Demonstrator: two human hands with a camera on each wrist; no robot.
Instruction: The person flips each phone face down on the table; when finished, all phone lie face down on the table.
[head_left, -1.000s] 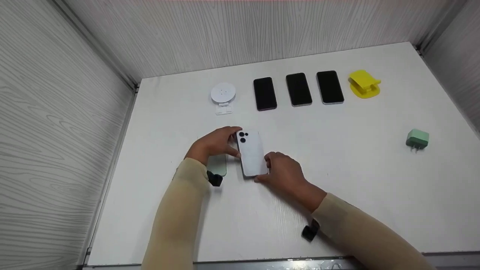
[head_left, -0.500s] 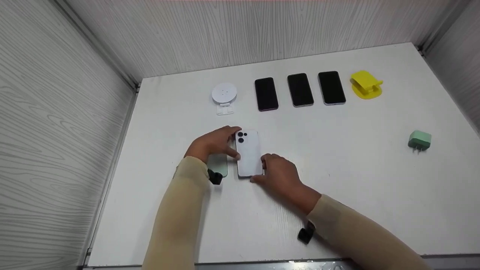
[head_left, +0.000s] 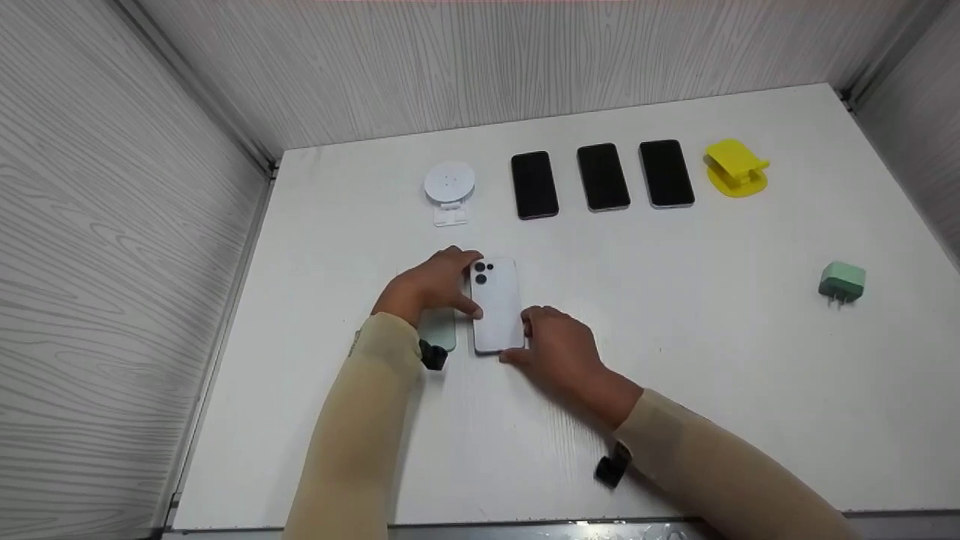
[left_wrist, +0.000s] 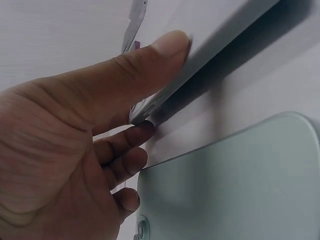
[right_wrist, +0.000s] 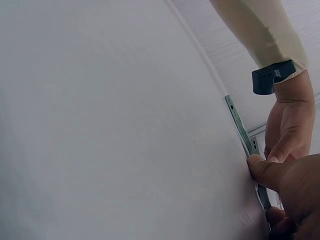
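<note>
A white phone (head_left: 496, 311) lies back up, its dark camera lenses at the far left corner. My left hand (head_left: 431, 283) grips its upper left edge, thumb near the middle of that side. My right hand (head_left: 562, 341) pinches the near right corner between thumb and fingers. In the left wrist view the white phone's side (left_wrist: 215, 42) casts a dark shadow on the table. A pale green phone (left_wrist: 235, 185) lies beside it, partly hidden under my left wrist in the head view. In the right wrist view, my right hand (right_wrist: 305, 185) partly covers the phones.
At the back stand a white round-topped stand (head_left: 450, 184), three dark-screened phones, the middle one (head_left: 603, 177) among them, and a yellow phone holder (head_left: 736, 169). A green charger plug (head_left: 842, 281) is at the right. Panels (head_left: 480, 67) wall the white table (head_left: 750, 420).
The white phone has shifted slightly left and straightened, nearer the green phone, with my right hand following it. Over the last half second both hands have stayed nearly still.
</note>
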